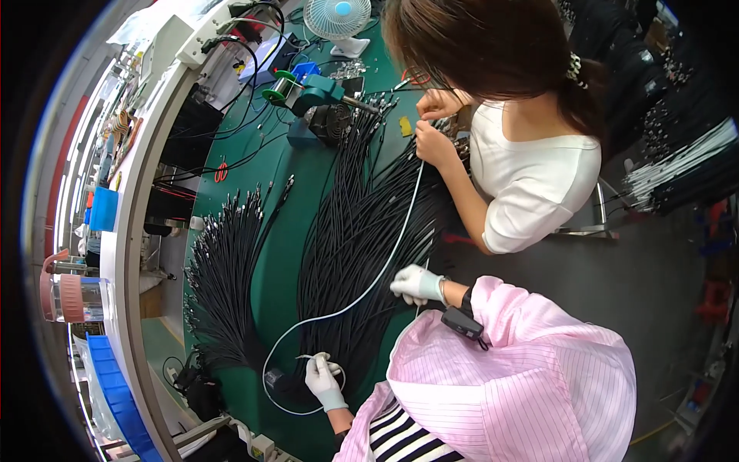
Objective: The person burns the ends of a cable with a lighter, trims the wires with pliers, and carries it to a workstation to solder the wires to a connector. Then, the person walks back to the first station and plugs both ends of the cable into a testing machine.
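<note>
My left hand (323,379), in a white glove, is closed on the end of a white cable (368,291). The cable loops beside that hand, then curves up across black cables to a co-worker's hands (435,127). My right hand (418,284), also gloved, has its fingers curled together at the right edge of the black bundle. A thin white strand shows just above and below it, seemingly in its grip; the fingertips are partly hidden. Beneath the white cable lies a large bundle of black cables (339,239). Another black bundle (227,285) fans out at the left.
A co-worker in a white top sits at the far right of the green table (273,250). A green-rimmed spool (282,88), a blue fan (337,17) and red scissors (221,172) are at the back. A rail (127,254) borders the left; a pink-lidded bottle (71,296) stands past it.
</note>
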